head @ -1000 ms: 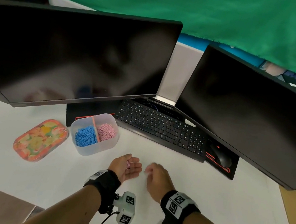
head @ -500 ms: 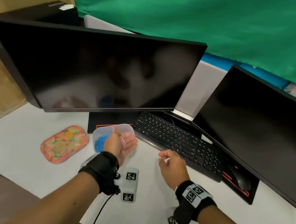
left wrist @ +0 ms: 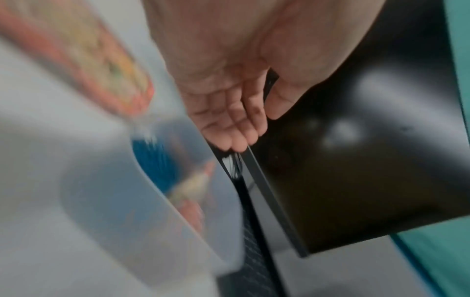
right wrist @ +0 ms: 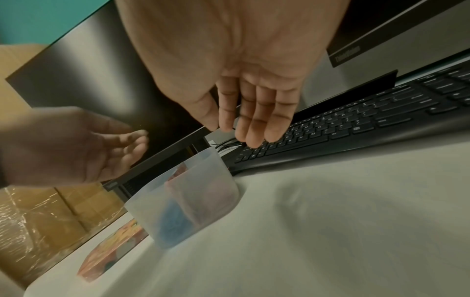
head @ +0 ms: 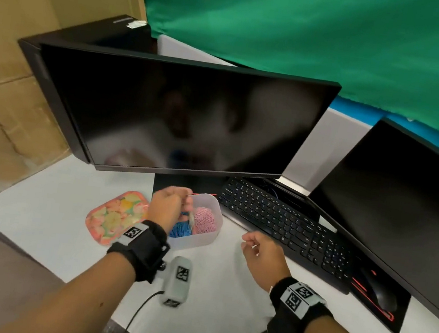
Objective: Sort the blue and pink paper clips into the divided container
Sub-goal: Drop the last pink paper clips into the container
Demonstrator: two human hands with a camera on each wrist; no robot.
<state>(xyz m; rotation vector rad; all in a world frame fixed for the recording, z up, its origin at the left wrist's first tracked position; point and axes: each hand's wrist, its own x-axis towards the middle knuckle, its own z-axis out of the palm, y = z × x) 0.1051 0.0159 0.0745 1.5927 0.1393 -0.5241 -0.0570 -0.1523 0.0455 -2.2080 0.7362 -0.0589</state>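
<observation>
Fingers (left wrist: pixel 236 128) of the left hand (head: pixel 168 207) are hanging relaxed, holding nothing, over the container (head: pixel 192 239); clips sitting sorted inside. Right hand (head: pixel 262 256) idling loose. Next: probably fetching remaining clips.

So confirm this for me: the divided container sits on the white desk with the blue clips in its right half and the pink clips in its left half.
Not quite: the halves are swapped. In the head view the divided container sits on the white desk with the blue clips in its left half and the pink clips in its right half.
</observation>
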